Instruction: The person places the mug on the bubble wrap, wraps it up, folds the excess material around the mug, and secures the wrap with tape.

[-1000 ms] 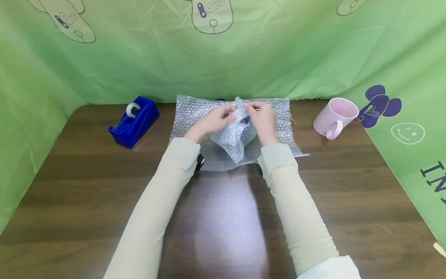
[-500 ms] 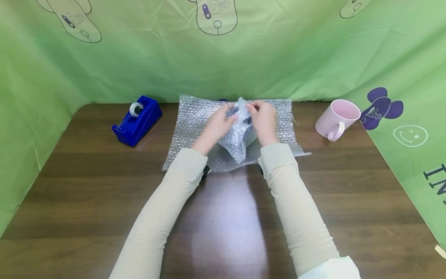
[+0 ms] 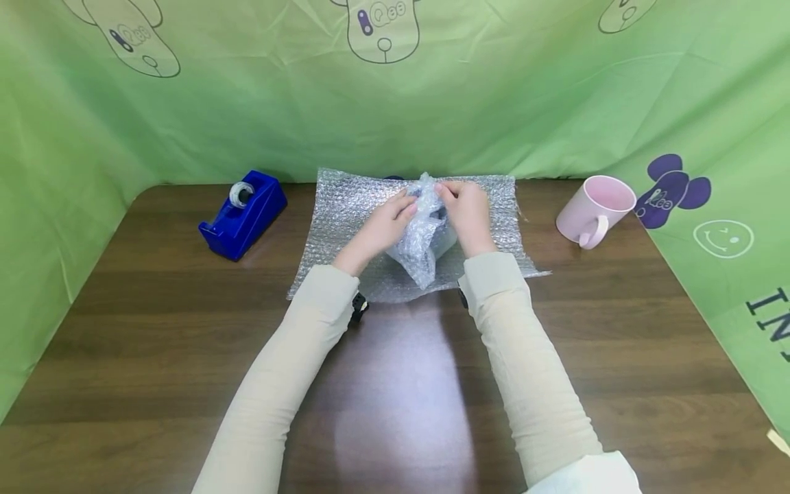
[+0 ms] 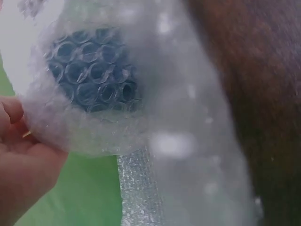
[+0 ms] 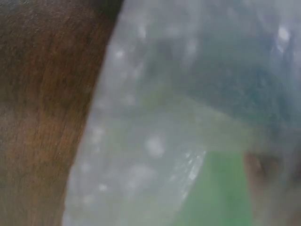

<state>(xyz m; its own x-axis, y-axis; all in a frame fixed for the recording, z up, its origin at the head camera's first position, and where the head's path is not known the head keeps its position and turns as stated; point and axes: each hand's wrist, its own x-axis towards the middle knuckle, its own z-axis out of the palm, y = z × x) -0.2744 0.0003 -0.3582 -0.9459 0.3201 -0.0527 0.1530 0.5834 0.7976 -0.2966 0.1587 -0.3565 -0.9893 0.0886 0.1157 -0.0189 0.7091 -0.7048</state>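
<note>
Bubble-wrap bundle (image 3: 423, 252) on shiny flat sheet (image 3: 338, 230), mid-back of table (image 3: 185, 357). L hand (image 3: 384, 225) pinches wrap edge, fingers closer than b4; R hand (image 3: 470, 214) pinches top, same spot. Wrap prob. held tighter. Count: 2 hands, 1 bundle, 1 sheet; farther off, 1 blue tape disp. (image 3: 254, 214) w/ 1 roll (image 3: 236, 196), 1 pink mug (image 3: 582, 214).

Green cloth backdrop (image 3: 296, 130) — cartoon figures (image 3: 383, 41), smiley face (image 3: 723, 239); brown wood-grain table (image 3: 154, 357), pale glare (image 3: 404, 405)
</note>
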